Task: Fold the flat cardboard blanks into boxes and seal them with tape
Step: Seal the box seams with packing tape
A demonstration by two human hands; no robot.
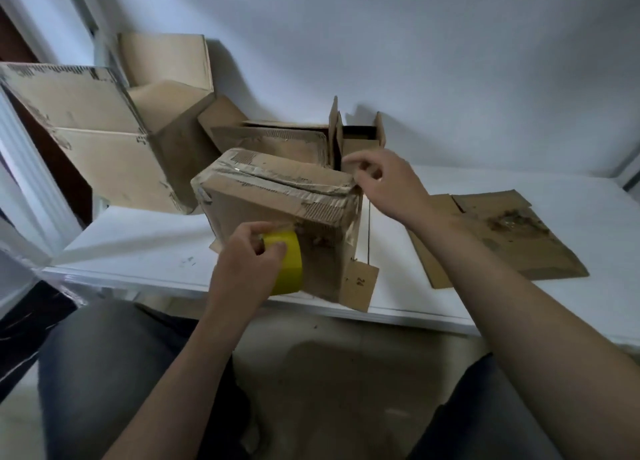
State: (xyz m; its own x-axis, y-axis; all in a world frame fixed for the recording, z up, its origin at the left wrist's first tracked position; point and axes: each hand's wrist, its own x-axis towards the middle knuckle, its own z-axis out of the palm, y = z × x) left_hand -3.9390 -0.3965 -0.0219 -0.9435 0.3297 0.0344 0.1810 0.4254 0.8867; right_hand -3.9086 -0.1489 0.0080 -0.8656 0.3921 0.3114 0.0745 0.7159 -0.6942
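The box (277, 196) stands tilted at the near edge of the surface (138, 245), taped seam up; the open cartons (104, 120) behind it hide their insides. The left hand (242, 262) grips a yellow tape roll (287, 265) against the box's near face, while the right hand (384, 182) pinches its top right corner.

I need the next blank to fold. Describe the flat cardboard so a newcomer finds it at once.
Start at the white table. Right of the box being taped lies the cardboard blank. It alone is unfolded, lying flat, with torn patches.
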